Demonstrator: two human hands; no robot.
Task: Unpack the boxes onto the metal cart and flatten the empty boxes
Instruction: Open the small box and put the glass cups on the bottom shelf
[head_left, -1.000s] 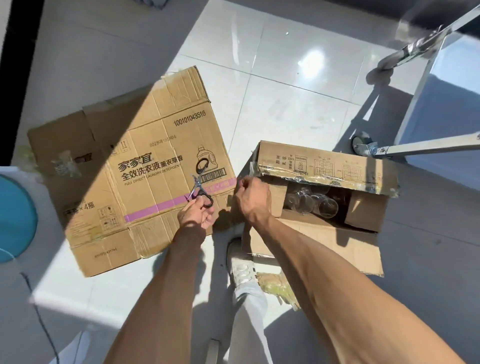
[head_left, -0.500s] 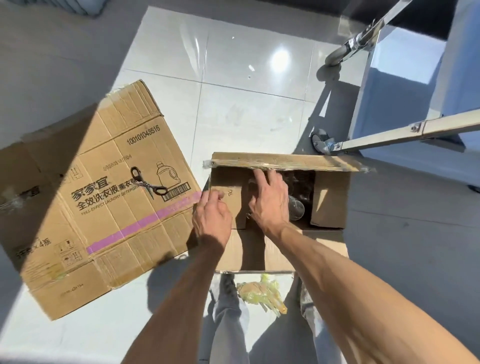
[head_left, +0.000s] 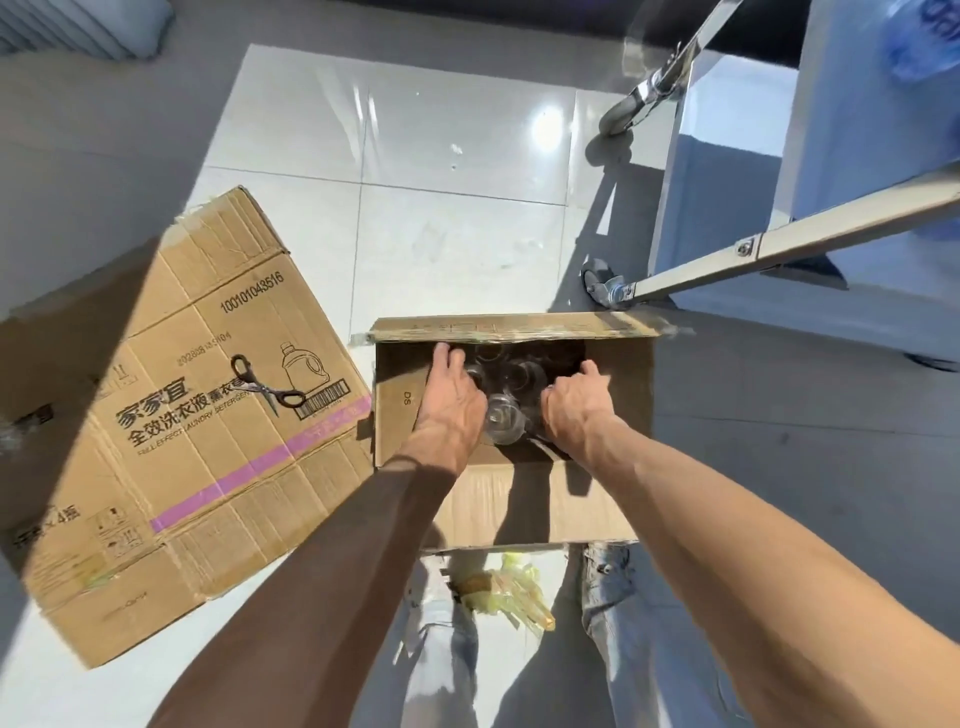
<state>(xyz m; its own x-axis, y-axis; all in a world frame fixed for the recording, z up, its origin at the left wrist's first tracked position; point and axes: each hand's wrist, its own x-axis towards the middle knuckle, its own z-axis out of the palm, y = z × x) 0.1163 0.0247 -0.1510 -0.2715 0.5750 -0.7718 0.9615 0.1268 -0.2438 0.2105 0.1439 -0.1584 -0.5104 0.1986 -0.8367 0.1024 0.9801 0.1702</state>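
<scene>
1. Two hands are inside the open box (head_left: 631, 384), which sits on the floor (head_left: 441, 182) right in front of the person.
2. The left hand (head_left: 451, 402) is on the left side of the clear glasses (head_left: 501, 418). The right hand (head_left: 576, 405) is on the right side. The glasses stand between them, touching or almost touching both.
3. Each grip looks curled around the bunch of glasses. The fingers reach down into the dark part of the box, so I cannot tell how tight each hold is.
4. Both hands are about as close to the glasses as each other. I think the next move is to lift the glasses straight up and out.
5. The box flaps are folded out, so the way up is open. The far flap (head_left: 514, 327) stands up close behind the glasses.
6. The metal cart (head_left: 831, 234) is up and to the right, near the box. Its wheel (head_left: 597, 283) is just past the far corner.
7. A flat box (head_left: 171, 467) lies to the left on the floor, with scissors (head_left: 265, 384) resting on it.
</scene>
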